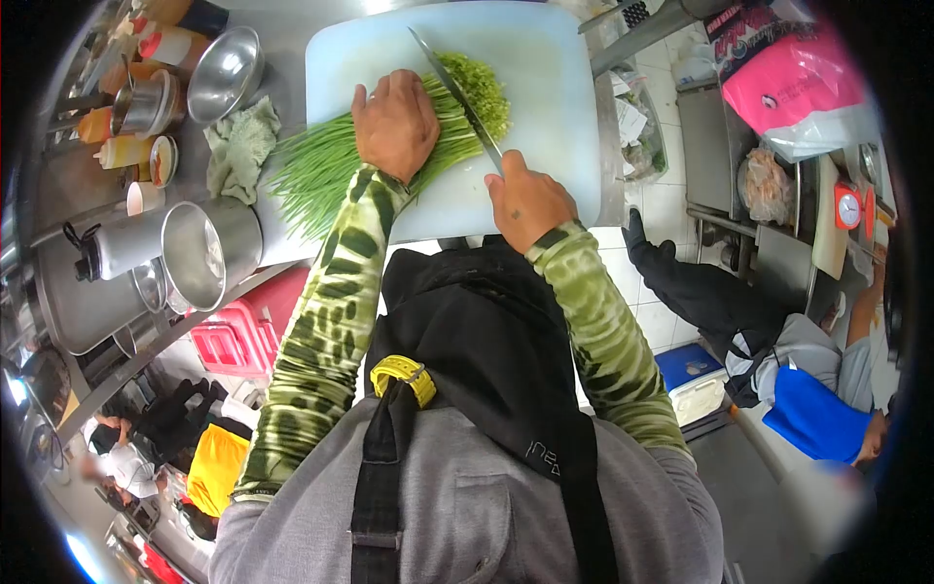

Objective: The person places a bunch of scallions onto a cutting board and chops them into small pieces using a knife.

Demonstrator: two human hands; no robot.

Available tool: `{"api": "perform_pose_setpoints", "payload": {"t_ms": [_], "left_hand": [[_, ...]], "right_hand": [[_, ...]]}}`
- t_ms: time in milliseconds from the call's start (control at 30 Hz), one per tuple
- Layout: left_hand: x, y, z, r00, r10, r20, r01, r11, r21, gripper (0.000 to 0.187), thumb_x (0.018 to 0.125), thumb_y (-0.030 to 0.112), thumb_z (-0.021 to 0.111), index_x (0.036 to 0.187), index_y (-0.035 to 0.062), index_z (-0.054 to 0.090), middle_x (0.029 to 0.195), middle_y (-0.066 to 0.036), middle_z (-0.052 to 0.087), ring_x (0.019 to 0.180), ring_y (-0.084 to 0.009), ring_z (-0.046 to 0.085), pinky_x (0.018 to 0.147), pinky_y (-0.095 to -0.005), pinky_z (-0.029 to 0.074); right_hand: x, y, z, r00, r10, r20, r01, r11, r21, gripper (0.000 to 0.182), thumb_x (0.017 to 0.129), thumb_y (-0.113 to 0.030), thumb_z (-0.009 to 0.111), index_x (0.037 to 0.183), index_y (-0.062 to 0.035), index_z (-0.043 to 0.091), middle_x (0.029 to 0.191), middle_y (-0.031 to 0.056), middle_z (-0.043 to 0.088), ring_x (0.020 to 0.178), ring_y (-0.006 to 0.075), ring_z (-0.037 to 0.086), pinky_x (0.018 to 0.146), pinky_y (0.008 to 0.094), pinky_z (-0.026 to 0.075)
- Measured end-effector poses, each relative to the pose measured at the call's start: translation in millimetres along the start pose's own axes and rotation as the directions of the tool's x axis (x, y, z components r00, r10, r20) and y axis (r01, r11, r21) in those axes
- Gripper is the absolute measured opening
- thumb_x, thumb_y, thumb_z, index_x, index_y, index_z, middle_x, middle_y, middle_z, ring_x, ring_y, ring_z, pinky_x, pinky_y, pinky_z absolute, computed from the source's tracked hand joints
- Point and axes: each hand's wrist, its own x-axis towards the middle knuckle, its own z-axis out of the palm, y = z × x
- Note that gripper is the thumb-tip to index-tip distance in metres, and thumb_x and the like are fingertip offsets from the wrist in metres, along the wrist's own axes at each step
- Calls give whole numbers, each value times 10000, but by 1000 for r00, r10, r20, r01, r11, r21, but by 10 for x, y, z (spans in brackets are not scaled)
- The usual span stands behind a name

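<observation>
A thick bundle of long thin chives (316, 161) lies across the white cutting board (555, 68), its loose ends hanging past the board's left side. My left hand (397, 119) presses down on the bundle with curled fingers. In my right hand (532, 200) is the handle of a kitchen knife (457, 92). Its long blade slants up and left along the cut end of the bundle, close to the left fingers. Finely chopped chives (484, 86) are heaped just right of the blade, and a few small bits lie lower on the board.
Left of the board are a crumpled cloth (240, 146), a metal bowl (226, 75), a steel pot (209, 248) and several sauce bottles (126, 153). Rightwards, a pink bag (793, 83) and a red scale (849, 207) sit on another counter. Other people (812, 409) are nearby.
</observation>
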Motion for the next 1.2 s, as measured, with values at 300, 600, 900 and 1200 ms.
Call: {"api": "perform_pose_setpoints", "payload": {"t_ms": [300, 600, 900, 1200], "left_hand": [[-5, 7, 95, 991, -70, -111, 58, 992, -115, 85, 910, 141, 644, 969, 87, 614, 852, -100, 639, 747, -336, 638, 668, -466, 476], [20, 30, 32, 998, -52, -28, 50, 996, -80, 61, 905, 120, 644, 948, 78, 650, 872, -136, 661, 782, -383, 641, 674, -486, 504], [37, -8, 34, 1000, -20, -21, 18, 995, -93, 79, 890, 104, 640, 965, 81, 642, 866, -142, 657, 764, -380, 636, 672, -485, 506], [38, -42, 45, 1000, 12, 19, -10, 998, -68, 91, 861, 142, 672, 922, 90, 629, 866, -116, 635, 783, -346, 636, 671, -470, 497]], "right_hand": [[23, 18, -71, 1000, -1, 9, 2, 999, -42, 250, 1049, -296, 482, 1070, -47, 485, 863, 243, 698, 862, 486, 669, 783, 597, 506], [27, 58, -178, 1000, -8, 5, 8, 996, -87, 233, 1050, -285, 482, 1060, -52, 484, 855, 239, 696, 841, 485, 667, 767, 598, 502], [-44, 70, -175, 990, -82, -119, 68, 991, -116, 226, 1049, -282, 506, 1050, -58, 473, 786, 220, 655, 770, 477, 639, 695, 576, 480], [-216, -147, -367, 989, -119, -85, 93, 961, -260, 204, 1043, -273, 523, 1044, -72, 490, 792, 195, 665, 742, 430, 665, 650, 545, 515]]}}
